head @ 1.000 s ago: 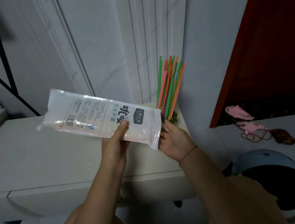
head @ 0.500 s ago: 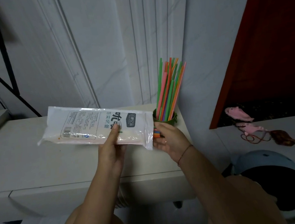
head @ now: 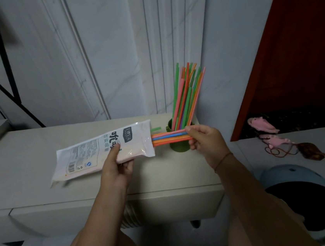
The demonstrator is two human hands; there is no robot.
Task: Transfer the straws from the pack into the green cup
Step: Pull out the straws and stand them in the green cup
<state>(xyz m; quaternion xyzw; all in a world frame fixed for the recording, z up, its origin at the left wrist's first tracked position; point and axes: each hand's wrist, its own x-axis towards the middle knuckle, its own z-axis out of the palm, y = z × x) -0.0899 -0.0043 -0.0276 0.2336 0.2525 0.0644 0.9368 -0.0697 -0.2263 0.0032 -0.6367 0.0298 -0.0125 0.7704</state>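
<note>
A white plastic straw pack (head: 92,153) with dark printing lies tilted over the cabinet top, gripped near its middle by my left hand (head: 116,164). From its open right end sticks a bundle of pink, blue and orange straws (head: 169,137), which my right hand (head: 206,140) pinches at the far end. One green straw tip (head: 155,129) also pokes out of the pack. Behind the bundle stands the green cup (head: 178,147), partly hidden, with several coloured straws (head: 187,95) leaning upright in it.
The cup and pack are on a pale cabinet top (head: 29,150) against a white panelled wall. To the right, a white surface holds pink fish-shaped toys (head: 263,124), a brown pouch with cord (head: 310,151) and a light blue helmet (head: 299,190). A red door (head: 300,46) stands behind.
The pack has dropped lower and tilted, its open end now raised. My right hand moved right, drawing a bundle of straws partway out of the pack in front of the cup.
</note>
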